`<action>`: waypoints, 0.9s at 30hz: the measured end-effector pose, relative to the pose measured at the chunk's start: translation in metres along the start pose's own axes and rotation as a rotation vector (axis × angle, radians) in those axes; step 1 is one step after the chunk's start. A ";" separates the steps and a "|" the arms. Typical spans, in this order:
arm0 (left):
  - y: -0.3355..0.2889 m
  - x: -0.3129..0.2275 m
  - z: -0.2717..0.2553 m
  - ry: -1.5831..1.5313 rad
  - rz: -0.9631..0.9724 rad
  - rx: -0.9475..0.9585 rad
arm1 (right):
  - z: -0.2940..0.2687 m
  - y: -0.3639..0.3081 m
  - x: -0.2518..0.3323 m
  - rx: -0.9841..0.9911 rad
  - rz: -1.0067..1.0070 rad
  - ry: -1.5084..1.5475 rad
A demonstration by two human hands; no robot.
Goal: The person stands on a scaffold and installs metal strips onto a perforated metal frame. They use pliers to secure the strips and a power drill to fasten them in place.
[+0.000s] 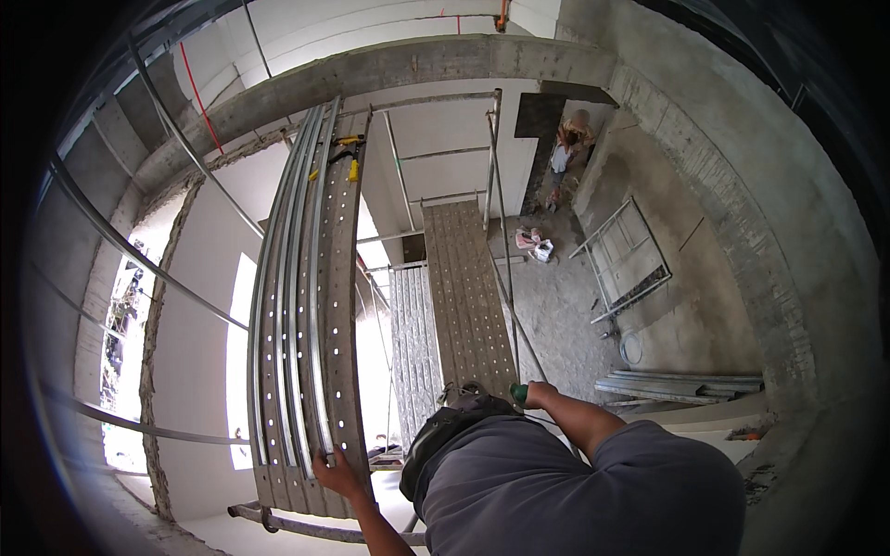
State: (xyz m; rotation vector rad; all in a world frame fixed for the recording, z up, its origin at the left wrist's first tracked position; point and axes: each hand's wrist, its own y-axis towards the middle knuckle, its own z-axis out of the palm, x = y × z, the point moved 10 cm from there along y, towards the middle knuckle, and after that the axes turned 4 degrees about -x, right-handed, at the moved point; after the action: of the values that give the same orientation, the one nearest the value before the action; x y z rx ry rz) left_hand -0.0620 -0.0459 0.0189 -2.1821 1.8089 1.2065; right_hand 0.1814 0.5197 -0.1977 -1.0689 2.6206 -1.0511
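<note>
My left hand (338, 474) grips the near end of a long metal channel (318, 306). It is one of several thin silver channels lying lengthwise on a perforated scaffold plank (345, 371) that runs away from me. My right hand (538, 393) is closed round a small green object (519, 395) beside my hip, close to an upright scaffold pole (508, 306). What the green object is cannot be made out. A dark pouch (445, 428) hangs at my waist between the two hands.
Yellow-handled tools (350, 156) lie at the plank's far end. A second perforated plank (468, 296) runs alongside, lower down. Below on the concrete floor are another person (567, 148), a scaffold frame (630, 259), a stack of metal profiles (681, 385) and a bag (536, 245).
</note>
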 end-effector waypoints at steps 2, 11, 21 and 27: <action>0.007 0.005 -0.003 0.007 -0.016 0.007 | 0.001 0.003 0.002 0.014 -0.007 -0.023; 0.040 -0.010 -0.037 -0.049 0.008 -0.032 | 0.007 0.000 -0.007 0.041 0.012 -0.049; 0.093 -0.002 -0.061 0.010 0.090 -0.099 | 0.015 0.000 -0.008 0.038 0.026 -0.008; 0.092 -0.003 -0.064 0.036 0.092 -0.031 | 0.005 -0.007 -0.004 0.029 0.032 0.015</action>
State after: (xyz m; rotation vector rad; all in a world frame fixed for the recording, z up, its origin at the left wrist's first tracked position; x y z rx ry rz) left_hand -0.1076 -0.1045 0.1036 -2.1721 1.9377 1.2286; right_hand 0.1900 0.5157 -0.1978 -1.0136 2.6160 -1.0913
